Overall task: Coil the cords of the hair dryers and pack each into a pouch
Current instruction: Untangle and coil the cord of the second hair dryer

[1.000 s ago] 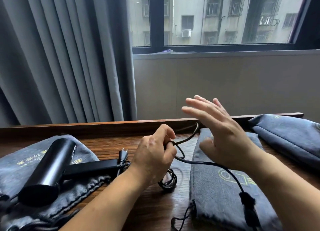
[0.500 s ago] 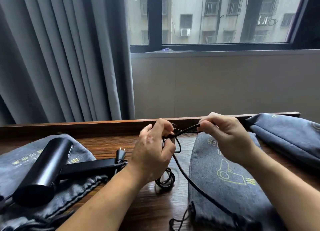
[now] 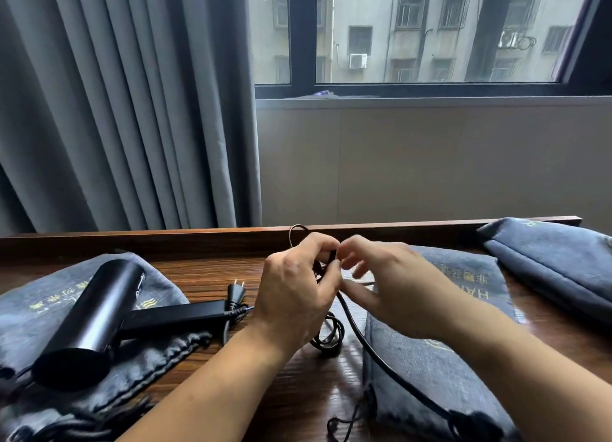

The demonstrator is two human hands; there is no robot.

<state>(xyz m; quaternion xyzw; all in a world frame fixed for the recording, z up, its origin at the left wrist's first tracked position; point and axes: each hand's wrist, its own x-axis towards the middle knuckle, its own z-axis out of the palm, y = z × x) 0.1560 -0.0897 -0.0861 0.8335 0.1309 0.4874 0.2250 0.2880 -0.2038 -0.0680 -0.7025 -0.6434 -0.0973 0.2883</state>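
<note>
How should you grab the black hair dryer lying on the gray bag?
Probably by the slim straight handle, coming down from above. The hair dryer lies flat on its pouch, and the handle sticks out sideways with open space over it. The fat barrel looks too wide for fingers to wrap well.

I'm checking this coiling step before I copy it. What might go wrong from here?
The cord trails loose over the middle pouch, so pulling may drag it. Loops gathered in the left hand could slip, since the right hand is blurred mid-motion. The plug lies near the working hands and might snag.
</note>
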